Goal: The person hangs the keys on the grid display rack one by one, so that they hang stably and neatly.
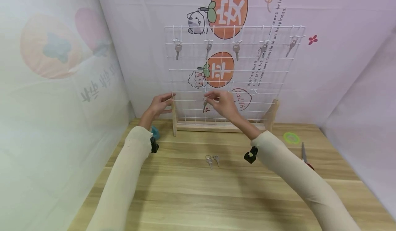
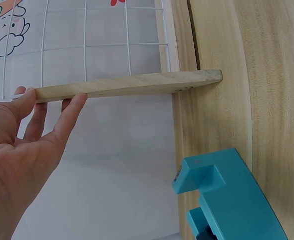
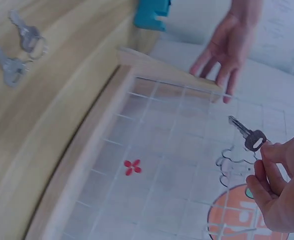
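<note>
A white wire grid [image 1: 229, 76] in a wooden stand rests upright on the bench [image 1: 198, 189]. The left hand [image 1: 159, 104] presses straight fingers against its left post; the right hand [image 1: 223, 103] pinches a key [image 3: 247, 133] at the grid's lower middle

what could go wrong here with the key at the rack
1. The right hand only pinches the key by its head with fingertips; it could slip and drop behind the rack.
2. The rack stands on narrow wooden feet, and the left hand just touches its post with straight fingers; a push from the key might tip or slide it.
3. The two spare keys lie under the forearm and could be swept aside.
</note>
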